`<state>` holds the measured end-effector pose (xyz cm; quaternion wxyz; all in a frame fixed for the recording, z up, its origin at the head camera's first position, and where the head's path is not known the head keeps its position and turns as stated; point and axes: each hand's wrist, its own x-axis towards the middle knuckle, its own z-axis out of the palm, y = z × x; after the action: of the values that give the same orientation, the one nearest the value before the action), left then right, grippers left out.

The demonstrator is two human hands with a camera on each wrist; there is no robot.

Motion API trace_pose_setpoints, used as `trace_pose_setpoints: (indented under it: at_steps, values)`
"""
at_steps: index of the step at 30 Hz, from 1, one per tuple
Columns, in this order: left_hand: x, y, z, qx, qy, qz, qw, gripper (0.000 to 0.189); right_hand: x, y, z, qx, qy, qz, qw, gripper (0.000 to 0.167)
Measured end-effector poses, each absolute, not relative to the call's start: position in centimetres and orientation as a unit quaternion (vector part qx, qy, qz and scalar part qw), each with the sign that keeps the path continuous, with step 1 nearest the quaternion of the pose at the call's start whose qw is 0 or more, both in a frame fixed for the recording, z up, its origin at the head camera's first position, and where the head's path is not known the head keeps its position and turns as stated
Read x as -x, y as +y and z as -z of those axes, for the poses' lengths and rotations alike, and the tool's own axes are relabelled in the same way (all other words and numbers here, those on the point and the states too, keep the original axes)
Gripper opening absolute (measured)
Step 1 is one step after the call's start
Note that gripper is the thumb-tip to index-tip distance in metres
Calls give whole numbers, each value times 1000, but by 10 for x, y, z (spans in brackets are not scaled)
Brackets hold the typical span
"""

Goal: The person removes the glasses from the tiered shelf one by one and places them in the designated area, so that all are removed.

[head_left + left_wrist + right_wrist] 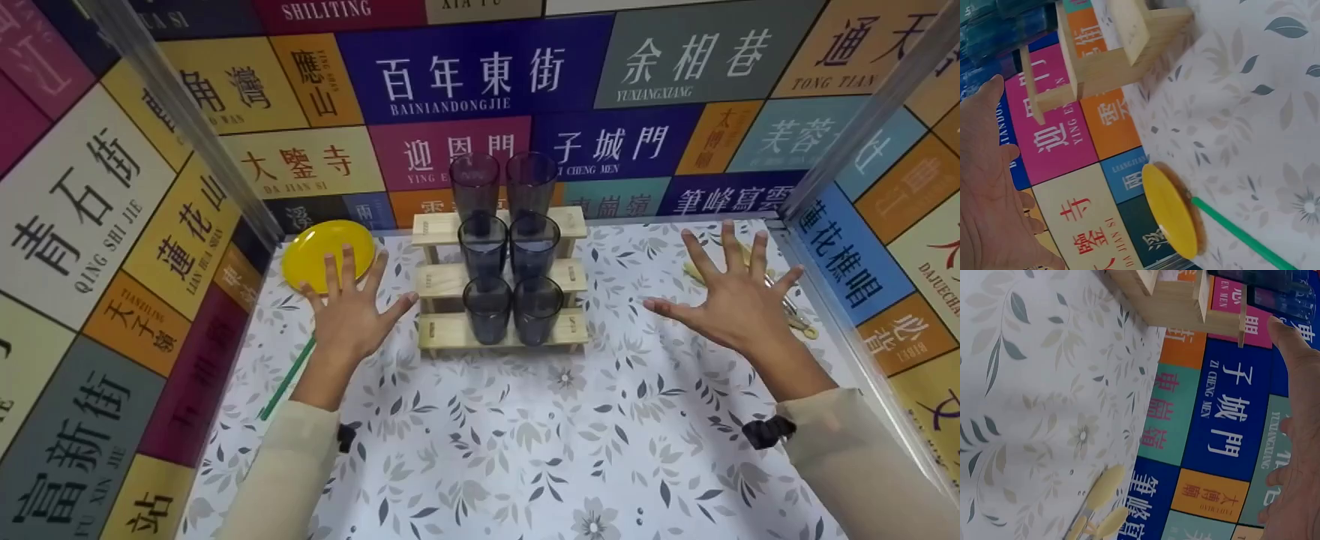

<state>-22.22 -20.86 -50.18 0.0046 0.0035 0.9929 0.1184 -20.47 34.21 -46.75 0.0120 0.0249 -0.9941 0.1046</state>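
Note:
Both hands hover over the table with fingers spread and nothing in them. My left hand (349, 319) is on the left, near a yellow plate (319, 240) and a green stick (289, 377). On the right, my right hand (739, 304) overlaps some pale yellow utensils (694, 271) in the head view; in the right wrist view their pale yellow heads (1105, 486) show. Between the hands stands a three-step wooden rack (442, 328) with dark, see-through cups in pairs, such as the front left cup (487, 311) and the back right cup (531, 180).
A white tablecloth (480, 450) with a leaf print covers the table. Panels with street names enclose it: the back wall (480, 67), the left wall (82, 315) and the right wall (900, 262). Metal posts (187, 127) stand at the back corners.

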Motion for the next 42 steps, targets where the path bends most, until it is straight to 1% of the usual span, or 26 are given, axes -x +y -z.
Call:
trace_pose_setpoints:
  at_steps: [7,14,22,28,32,38,42]
  values:
    - [223,-203,531,2,992,-114,55,95,212,313,470,-56,-992,-110,8,120]
    - [225,-194,560,7,987,-129,97,97,215,283,472,-86,-990,-111,16,120]
    - [228,-181,583,9,983,-134,125,97,218,246,479,-114,-987,-112,10,122]
    - [232,-172,592,8,980,-156,125,95,217,228,482,-126,-985,-118,-8,124]
    - [231,-169,596,8,979,-165,118,90,216,217,485,-138,-983,-124,-12,127]
    - [229,-169,605,-6,970,-231,76,82,216,204,493,-160,-977,-140,9,127]
    - [228,-169,613,-14,952,-298,64,79,215,197,500,-168,-974,-149,21,125]
